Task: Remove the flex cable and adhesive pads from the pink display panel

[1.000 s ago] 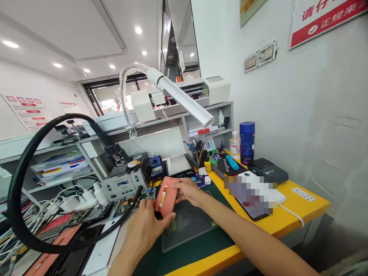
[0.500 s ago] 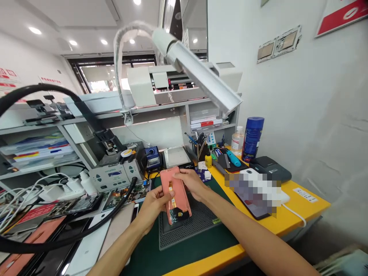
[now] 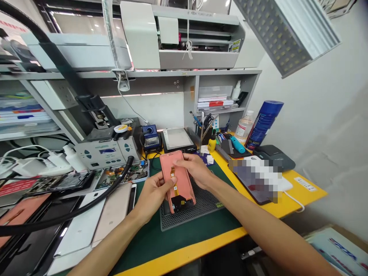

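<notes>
Between my two hands is a pink phone screen assembly (image 3: pixel 182 180), its inner side facing me and tilted. A thin gold flex cable (image 3: pixel 175 188) runs down its middle, and a dark piece with small circuit parts shows at its lower end. My left hand (image 3: pixel 155 193) grips the left edge, thumb lying over the cable. My right hand (image 3: pixel 198 170) holds the upper right edge, its thumb on the pink face. Fingers behind the assembly are hidden. Below it lies a grey perforated mat (image 3: pixel 184 218) on a green work mat (image 3: pixel 149 245).
On the left lie several phone backs and frames (image 3: pixel 83 222), crossed by a black hose (image 3: pixel 94 209). Behind stand a grey control station (image 3: pixel 106 153) and a tray of circuit boards (image 3: pixel 138 172). A dark phone (image 3: pixel 253 188), pen holder (image 3: pixel 204 134) and blue can (image 3: pixel 264 122) are to the right.
My view has tilted downward, so the lamp and shelf sit higher in the picture. Both hands keep the same hold on the pink phone screen assembly, with little visible shift.
</notes>
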A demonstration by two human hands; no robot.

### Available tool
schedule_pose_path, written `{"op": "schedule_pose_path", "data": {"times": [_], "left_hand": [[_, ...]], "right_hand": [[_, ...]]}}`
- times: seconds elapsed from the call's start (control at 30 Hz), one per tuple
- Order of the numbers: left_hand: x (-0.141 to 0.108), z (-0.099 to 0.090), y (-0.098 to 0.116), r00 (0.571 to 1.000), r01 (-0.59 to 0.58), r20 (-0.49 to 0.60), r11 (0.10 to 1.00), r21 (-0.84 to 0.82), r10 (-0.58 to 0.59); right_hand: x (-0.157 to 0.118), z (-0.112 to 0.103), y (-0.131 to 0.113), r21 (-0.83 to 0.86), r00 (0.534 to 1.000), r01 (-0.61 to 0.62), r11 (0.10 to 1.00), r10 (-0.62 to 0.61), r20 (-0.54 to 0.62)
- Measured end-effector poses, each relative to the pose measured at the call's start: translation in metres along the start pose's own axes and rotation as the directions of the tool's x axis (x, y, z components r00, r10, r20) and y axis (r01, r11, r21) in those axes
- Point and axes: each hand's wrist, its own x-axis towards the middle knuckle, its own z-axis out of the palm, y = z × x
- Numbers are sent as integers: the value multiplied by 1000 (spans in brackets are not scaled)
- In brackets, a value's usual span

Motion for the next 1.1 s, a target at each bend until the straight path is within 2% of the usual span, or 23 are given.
{"op": "schedule_pose_path", "data": {"times": [0.3,0.7,1.1], "left_hand": [[3,-3,1,1000,6,-12,1000,-21,-7],[6,-9,2,999,-16,-43,1000,-12,16],[4,-8,3,1000,-18,-13,1000,0,18]], "right_hand": [[-1,2,5,12,994,-78,997,77,74],[-7,3,-5,77,983,-111,991,98,152],[-9,0,-7,82,970,-118,990,97,222]]}}
